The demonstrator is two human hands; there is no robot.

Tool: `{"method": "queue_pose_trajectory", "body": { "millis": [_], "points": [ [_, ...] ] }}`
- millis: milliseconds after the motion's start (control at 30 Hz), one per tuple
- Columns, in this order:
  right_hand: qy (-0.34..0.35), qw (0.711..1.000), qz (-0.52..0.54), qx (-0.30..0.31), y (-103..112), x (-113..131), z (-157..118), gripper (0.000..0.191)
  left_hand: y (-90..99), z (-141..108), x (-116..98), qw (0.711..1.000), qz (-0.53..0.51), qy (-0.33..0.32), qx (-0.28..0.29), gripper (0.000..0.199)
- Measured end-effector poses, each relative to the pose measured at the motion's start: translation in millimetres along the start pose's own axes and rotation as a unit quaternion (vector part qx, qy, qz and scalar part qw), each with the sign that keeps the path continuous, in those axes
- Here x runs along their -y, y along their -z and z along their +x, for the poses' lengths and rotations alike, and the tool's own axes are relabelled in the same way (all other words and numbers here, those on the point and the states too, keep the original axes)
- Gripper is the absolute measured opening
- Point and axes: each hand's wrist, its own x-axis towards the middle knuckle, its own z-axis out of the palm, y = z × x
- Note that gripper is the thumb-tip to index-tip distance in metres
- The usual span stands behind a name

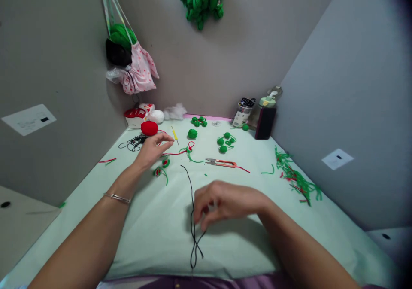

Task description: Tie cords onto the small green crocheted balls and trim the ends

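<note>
My left hand reaches over the table at the left, its fingers stretched out and apart, with nothing visible in them. Just beyond its fingertips lies a yellow-handled crochet hook, and a red yarn ball sits behind the hand. My right hand hovers low at the front, slightly blurred, fingers bent and thumb apart from them. Beside and below those fingers runs a thin black cord, looped and crossed near the front edge; part of it is hidden by the hand.
Orange thread snips lie mid-table near small green crocheted pieces and a red-and-green piece. Yarn scraps are heaped at right. A dark phone-like slab stands by a pen holder. A black cord tangle lies left.
</note>
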Motion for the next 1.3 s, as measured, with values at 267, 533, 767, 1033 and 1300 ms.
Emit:
{"method": "queue_pose_trajectory", "body": {
  "millis": [267, 533, 767, 1033, 1300],
  "points": [
    [0.059, 0.972, -0.179, 0.136, -46, 22, 23, 0.028, 44.2, -1, 10, 0.946, 0.163, 0.04, 0.276, 0.018],
    [0.044, 0.973, -0.21, 0.084, -47, 11, 22, 0.015, 25.6, 2, 32, 0.958, 0.172, 0.043, 0.226, 0.022],
    [-0.147, 0.969, -0.192, -0.039, -11, -22, 7, 0.01, 16.4, 2, 40, 0.965, 0.143, 0.039, 0.218, 0.015],
    [-0.122, 0.964, -0.223, -0.074, -13, -17, 6, 0.008, 14.1, 1, 21, 0.98, 0.117, 0.013, 0.16, 0.017],
    [-0.119, 0.943, -0.305, -0.051, -33, -13, 21, 0.013, -1.0, -8, -6, 0.984, -0.102, 0.003, 0.145, 0.023]
  ]
}}
